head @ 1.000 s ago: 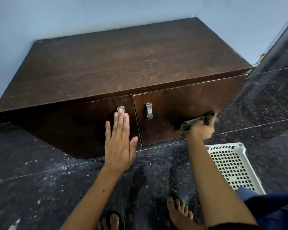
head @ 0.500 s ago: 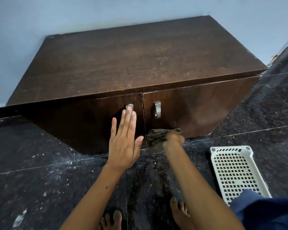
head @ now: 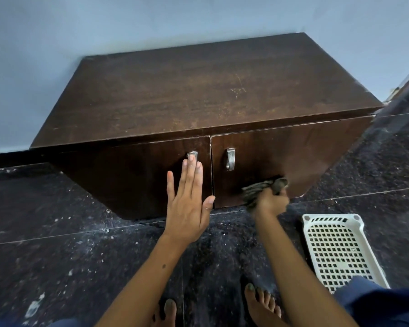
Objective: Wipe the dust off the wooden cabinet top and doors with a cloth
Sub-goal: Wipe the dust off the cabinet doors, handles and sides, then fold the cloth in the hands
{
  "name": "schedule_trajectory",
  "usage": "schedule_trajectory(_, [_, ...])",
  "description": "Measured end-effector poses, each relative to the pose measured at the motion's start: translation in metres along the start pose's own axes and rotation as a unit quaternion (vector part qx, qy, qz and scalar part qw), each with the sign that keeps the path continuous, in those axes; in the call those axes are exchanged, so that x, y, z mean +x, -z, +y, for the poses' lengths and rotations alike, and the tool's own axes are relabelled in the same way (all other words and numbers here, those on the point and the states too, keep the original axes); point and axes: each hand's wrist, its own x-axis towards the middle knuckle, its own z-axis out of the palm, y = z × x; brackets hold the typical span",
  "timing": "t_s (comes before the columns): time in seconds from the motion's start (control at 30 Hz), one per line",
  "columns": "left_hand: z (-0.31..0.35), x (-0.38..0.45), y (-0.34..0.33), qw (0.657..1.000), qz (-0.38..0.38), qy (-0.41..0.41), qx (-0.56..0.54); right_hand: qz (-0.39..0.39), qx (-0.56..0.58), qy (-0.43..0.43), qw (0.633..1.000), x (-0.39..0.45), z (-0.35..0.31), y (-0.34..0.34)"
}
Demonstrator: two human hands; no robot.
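Cabinet [head: 198, 90]: dark wood, low, set against a pale blue wall [head: 128, 20]; top worn and scuffed, two doors below.
Left door [head: 139, 175]: metal handle [head: 192, 155] near its inner edge.
Right door [head: 281, 156]: metal handle [head: 230, 158] – curved, hanging near the centre seam.
Left hand [head: 187, 206]: fingers straight and together, thumb spread, flat against the left door; fingertips just under that door's handle.
Right hand [head: 269, 200]: fingers curled tight round the cloth, blurred.
Cloth [head: 261, 187]: grey, bunched, pressed to the lower part of the right door.
Floor [head: 57, 256]: black tiles, speckled with dust.
Basket [head: 338, 251]: white plastic, perforated, on the floor right of the right arm.
Feet [head: 261, 305]: bare – at the bottom edge.
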Motion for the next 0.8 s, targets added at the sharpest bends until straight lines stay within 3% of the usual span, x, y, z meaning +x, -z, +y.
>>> schedule_trajectory(0.1, [-0.002, -0.012, 0.0, 1.0, -0.001, 0.013, -0.005, -0.134, -0.003, -0.051, 0.99, -0.046, 0.013, -0.005])
schedule_trajectory(0.17, [-0.004, -0.028, 0.0, 0.998, 0.007, 0.058, -0.036, -0.265, -0.026, -0.077, 0.961, -0.071, 0.016, -0.005])
schedule_trajectory(0.27, [-0.008, -0.052, 0.006, 0.961, 0.055, 0.238, -0.129, -0.456, -0.067, -0.091, 0.883, -0.098, 0.005, 0.002])
schedule_trajectory(0.3, [-0.008, -0.055, 0.009, 0.924, 0.074, 0.327, -0.186, -0.497, -0.065, -0.09, 0.861, -0.105, 0.0, 0.005])
schedule_trajectory(0.33, [-0.008, -0.054, 0.012, 0.862, 0.09, 0.425, -0.261, -0.527, -0.062, -0.086, 0.843, -0.111, -0.004, 0.008])
schedule_trajectory(0.4, [-0.009, -0.046, 0.026, 0.674, 0.086, 0.586, -0.441, -0.564, -0.042, -0.078, 0.821, -0.12, -0.012, 0.014])
schedule_trajectory(0.43, [-0.011, -0.044, 0.034, 0.585, 0.064, 0.619, -0.521, -0.576, -0.028, -0.071, 0.814, -0.123, -0.016, 0.017])
schedule_trajectory(0.47, [-0.011, -0.041, 0.041, 0.535, 0.04, 0.619, -0.573, -0.588, -0.013, -0.059, 0.807, -0.125, -0.021, 0.02])
schedule_trajectory(0.5, [-0.01, -0.039, 0.047, 0.521, 0.017, 0.601, -0.606, -0.599, -0.002, -0.04, 0.8, -0.124, -0.025, 0.022])
schedule_trajectory(0.53, [-0.007, -0.037, 0.052, 0.529, 0.0, 0.576, -0.623, -0.61, 0.003, -0.016, 0.792, -0.124, -0.031, 0.025])
schedule_trajectory(0.67, [0.003, -0.022, 0.067, 0.587, -0.007, 0.486, -0.648, -0.654, 0.031, 0.052, 0.754, -0.121, -0.051, 0.036])
schedule_trajectory(0.8, [0.01, -0.015, 0.075, 0.604, 0.004, 0.436, -0.666, -0.625, 0.053, 0.154, 0.763, -0.12, -0.064, 0.043])
